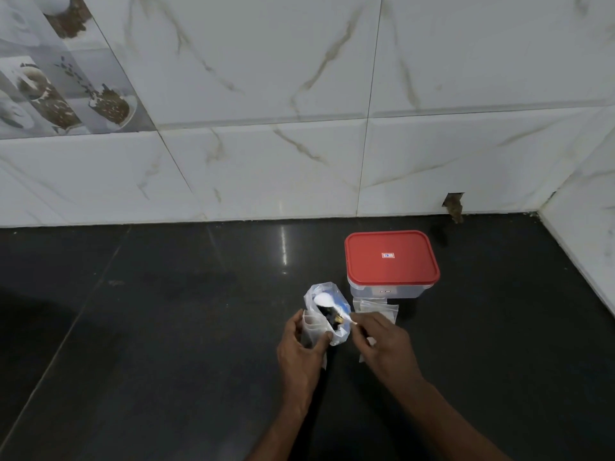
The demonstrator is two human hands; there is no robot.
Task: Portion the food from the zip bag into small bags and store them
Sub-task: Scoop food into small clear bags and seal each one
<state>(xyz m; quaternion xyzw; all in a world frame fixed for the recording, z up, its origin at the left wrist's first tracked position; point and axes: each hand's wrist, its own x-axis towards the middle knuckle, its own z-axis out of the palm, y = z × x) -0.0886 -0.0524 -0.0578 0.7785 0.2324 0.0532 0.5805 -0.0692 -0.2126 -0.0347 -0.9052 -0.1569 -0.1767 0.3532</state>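
A clear zip bag [324,296] with a blue strip stands open on the dark counter, dark food showing inside. My left hand [299,349] grips a small clear bag [311,331] against the zip bag's left side. My right hand [382,344] pinches the handle of a white plastic spoon [327,299], whose bowl lies over the zip bag's mouth. Several empty small bags [376,307] lie flat just right of the zip bag, in front of a clear container with a red lid [391,259].
The dark polished counter [166,327] stretches to the left and toward me. White marble-pattern wall tiles [299,144] stand behind it, and a side wall [585,227] closes the right corner. The container sits near that corner.
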